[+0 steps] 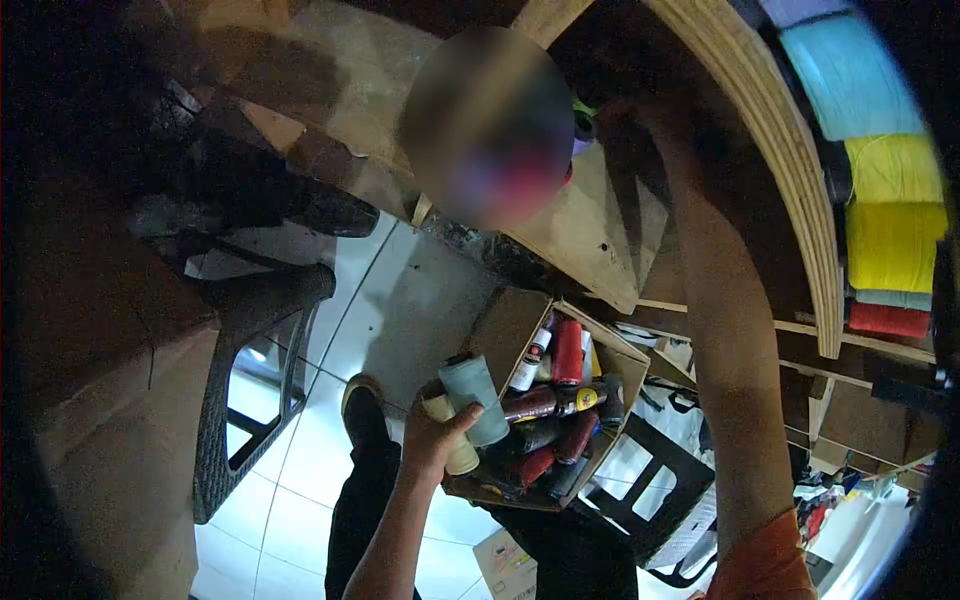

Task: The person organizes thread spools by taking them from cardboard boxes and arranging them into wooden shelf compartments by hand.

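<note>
My left hand [432, 440] is wrapped round two thread spools, a grey-green spool [474, 400] and a cream spool [460, 459], with the thumb lying across the grey-green one. They are held at the left edge of a cardboard box [510, 325] filled with several spools, among them a red spool [568, 352], a white spool [530, 362] and a dark brown spool [530, 404]. Far up, in deep shadow, my right hand [630, 112] reaches beside a small lilac spool [583, 146]. Its fingers are too dark to read, and a blurred disc covers the area to its left.
Curved wooden shelf edging [780, 140] runs right of my right arm, with blue cones [855, 75] and yellow cones [897, 245] of thread beyond it. A wooden board [590, 230] lies above the box. Black plastic stools [255, 385] stand on the white tiled floor [300, 470].
</note>
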Available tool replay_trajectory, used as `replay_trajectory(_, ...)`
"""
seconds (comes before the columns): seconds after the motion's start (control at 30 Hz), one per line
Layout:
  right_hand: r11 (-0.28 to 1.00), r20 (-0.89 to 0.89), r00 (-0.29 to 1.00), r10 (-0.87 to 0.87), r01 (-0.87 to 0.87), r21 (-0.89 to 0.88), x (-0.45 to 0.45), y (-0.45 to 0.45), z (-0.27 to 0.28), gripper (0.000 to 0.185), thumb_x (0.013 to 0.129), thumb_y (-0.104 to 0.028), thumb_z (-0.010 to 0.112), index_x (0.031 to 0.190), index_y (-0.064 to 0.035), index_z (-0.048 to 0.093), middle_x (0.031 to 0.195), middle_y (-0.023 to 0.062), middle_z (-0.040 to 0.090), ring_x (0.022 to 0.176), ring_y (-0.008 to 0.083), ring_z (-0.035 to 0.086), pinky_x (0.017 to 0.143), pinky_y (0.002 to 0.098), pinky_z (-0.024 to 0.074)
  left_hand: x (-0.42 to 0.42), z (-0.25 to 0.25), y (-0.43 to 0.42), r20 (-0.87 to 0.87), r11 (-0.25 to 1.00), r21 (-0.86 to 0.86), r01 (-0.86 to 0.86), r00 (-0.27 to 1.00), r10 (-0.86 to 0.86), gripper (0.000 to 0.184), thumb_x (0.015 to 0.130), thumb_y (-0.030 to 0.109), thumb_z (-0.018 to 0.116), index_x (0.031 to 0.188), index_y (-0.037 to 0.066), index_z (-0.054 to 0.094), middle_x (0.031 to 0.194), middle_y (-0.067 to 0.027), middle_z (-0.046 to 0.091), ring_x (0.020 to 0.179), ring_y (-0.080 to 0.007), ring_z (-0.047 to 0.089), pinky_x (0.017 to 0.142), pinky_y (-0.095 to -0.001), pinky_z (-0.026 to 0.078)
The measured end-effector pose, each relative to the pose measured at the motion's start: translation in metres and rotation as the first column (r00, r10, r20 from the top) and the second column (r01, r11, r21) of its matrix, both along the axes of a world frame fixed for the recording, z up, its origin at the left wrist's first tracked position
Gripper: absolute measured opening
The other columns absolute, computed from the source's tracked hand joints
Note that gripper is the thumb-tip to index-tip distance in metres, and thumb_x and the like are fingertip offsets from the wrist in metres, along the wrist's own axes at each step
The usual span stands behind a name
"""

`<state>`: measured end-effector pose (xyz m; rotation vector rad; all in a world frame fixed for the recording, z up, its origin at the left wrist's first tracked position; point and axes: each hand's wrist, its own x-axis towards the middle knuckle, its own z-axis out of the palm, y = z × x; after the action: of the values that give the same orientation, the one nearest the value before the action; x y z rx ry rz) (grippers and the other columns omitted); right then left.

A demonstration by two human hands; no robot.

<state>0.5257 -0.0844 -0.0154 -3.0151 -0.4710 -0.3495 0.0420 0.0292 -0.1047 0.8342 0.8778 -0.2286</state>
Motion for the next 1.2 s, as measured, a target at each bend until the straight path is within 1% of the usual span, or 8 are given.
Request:
replay_trajectory(0.37,0.997,0.0,1.0,0.009,-0.009,0.079,-0.124,-0.023,-0.021,0.039,0.085,-0.026,0.062,0.116,-0.0031,0.06,0.115,0.0217,0.06,0.103,0.0292,0.061,0.085,0.0422,0.0477,0.006,-0.002,0.0,0.066,1.0,-0.013,-0.02,0.998,0.021,0.063,0.066,0.015,0.083,0.118,0.002,0.051,0.106,-0.0096,0.062,0.099,-0.0199,0.06,0.089,-0.0375,0.047)
replay_trajectory(0.5,0.954,-0.879,0.385,0.28,-0.007,0.3,-0.288,-0.033,-0.025,0.048,0.081,-0.018,0.071,0.122,-0.0001,0.053,0.108,0.0122,0.063,0.095,0.02,0.063,0.085,0.0325,0.0492,0.011,0.006,0.007,0.092,0.997,-0.044,-0.058,0.994,0.062,0.059,0.067,0.015,0.082,0.116,0.002,0.052,0.103,-0.0095,0.063,0.095,-0.0199,0.061,0.087,-0.0367,0.048)
replay_trajectory(0.6,0.907,-0.939,0.034,0.342,0.247,0.34,-0.379,-0.035,-0.032,0.064,0.076,-0.018,0.078,0.129,0.0019,0.046,0.112,0.0137,0.061,0.097,0.0204,0.063,0.087,0.0327,0.0503,0.007,-0.005,0.008,0.109,0.995,-0.095,0.009,0.994,0.001,0.055,0.068,0.015,0.081,0.114,0.002,0.053,0.101,-0.0096,0.064,0.092,-0.0196,0.062,0.084,-0.0352,0.049)
replay_trajectory(0.8,0.683,-0.881,0.336,0.335,0.557,0.472,-0.391,-0.06,-0.03,0.063,0.074,-0.008,0.075,0.128,0.0036,0.046,0.105,0.0106,0.063,0.096,0.0172,0.062,0.082,0.0307,0.0523,0.01,0.005,0.01,0.153,0.988,-0.14,0.068,0.987,-0.047,0.054,0.074,0.008,0.074,0.121,-0.001,0.049,0.116,-0.0155,0.059,0.1,-0.0235,0.062,0.084,-0.0343,0.05)
replay_trajectory(0.83,0.903,-0.903,0.428,0.025,0.377,0.204,-0.369,-0.049,-0.008,0.055,0.074,0.0,0.068,0.125,0.0049,0.049,0.097,0.0073,0.064,0.092,0.0146,0.062,0.082,0.0289,0.0515,0.013,0.01,0.008,0.167,0.984,-0.175,0.036,0.986,-0.006,0.056,0.075,0.007,0.073,0.124,-0.002,0.047,0.121,-0.0173,0.057,0.103,-0.0252,0.061,0.085,-0.0348,0.051)
replay_trajectory(0.9,0.563,-0.742,0.653,0.152,0.559,0.609,-0.342,-0.063,-0.004,0.06,0.072,-0.011,0.074,0.126,0.0023,0.052,0.103,0.0097,0.065,0.089,0.0144,0.06,0.081,0.0282,0.0481,0.016,0.012,0.008,0.176,0.975,-0.221,0.01,0.984,0.03,0.059,0.077,0.004,0.07,0.129,-0.002,0.043,0.129,-0.0203,0.052,0.109,-0.0279,0.059,0.086,-0.0357,0.051)
replay_trajectory(1.03,0.639,-0.26,0.959,0.113,0.13,0.758,-0.244,-0.074,0.017,0.044,0.074,-0.011,0.071,0.114,0.001,0.058,0.102,0.0093,0.065,0.093,0.0177,0.06,0.086,0.0321,0.0464,0.014,0.012,0.013,0.15,0.963,-0.27,0.023,0.988,0.018,0.065,0.077,0.002,0.07,0.134,-0.001,0.038,0.133,-0.0223,0.048,0.114,-0.0291,0.056,0.086,-0.0358,0.052)
replay_trajectory(1.2,0.863,-0.401,0.888,-0.223,0.371,0.343,-0.116,-0.086,0.018,0.054,0.078,-0.022,0.072,0.123,0.0007,0.052,0.119,0.0136,0.06,0.107,0.0223,0.056,0.095,0.0354,0.0425,0.015,0.011,0.015,0.105,0.966,-0.256,0.034,0.994,-0.008,0.069,0.076,0.004,0.073,0.135,0.001,0.036,0.132,-0.0198,0.05,0.107,-0.0252,0.061,0.083,-0.0354,0.053)
